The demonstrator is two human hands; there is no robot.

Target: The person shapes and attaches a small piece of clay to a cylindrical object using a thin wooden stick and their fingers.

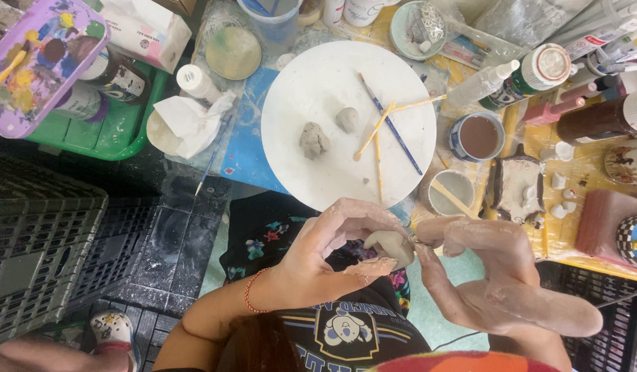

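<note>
Both clay-smeared hands work nearest the lens, at six o'clock in the head view. Left hand [325,251] curls closed around a pale clay lump [391,246]; right hand [494,265] pinches the lump's edge with its fingertips [420,241]. At twelve o'clock a white round board [318,138] carries two grey clay pieces [314,140] and thin brushes [391,127].

Left hand [318,258] curled, fingers pinched, right hand [497,275] clay-smeared, fingertips meeting left's
</note>
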